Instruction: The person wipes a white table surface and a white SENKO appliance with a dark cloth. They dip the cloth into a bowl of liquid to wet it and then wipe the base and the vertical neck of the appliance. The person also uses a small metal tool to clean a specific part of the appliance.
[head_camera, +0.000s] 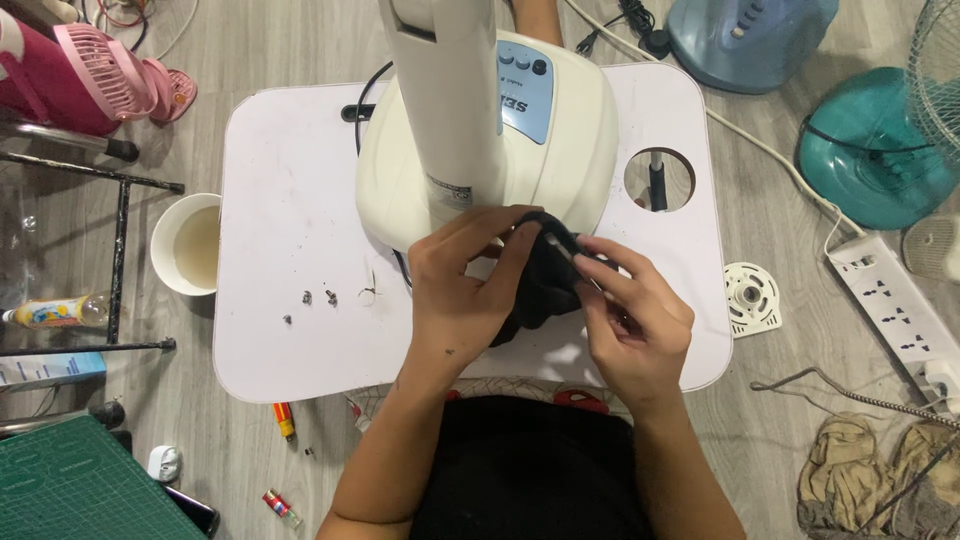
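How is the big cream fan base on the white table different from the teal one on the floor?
The cream fan base lies on the white table by the person's hands, while the teal fan base sits on the floor at the right. The cream one has a blue button panel; the teal one's buttons match its teal body. The cream one looks bigger. Both are rounded plastic bases.

fan base (560, 140) blocks ahead; tabletop (290, 200) left seems open.

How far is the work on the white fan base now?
Done: small screws lie loose on the white table. In hand: the left hand and right hand hold a black part against the fan base. Left: the screws remain out.
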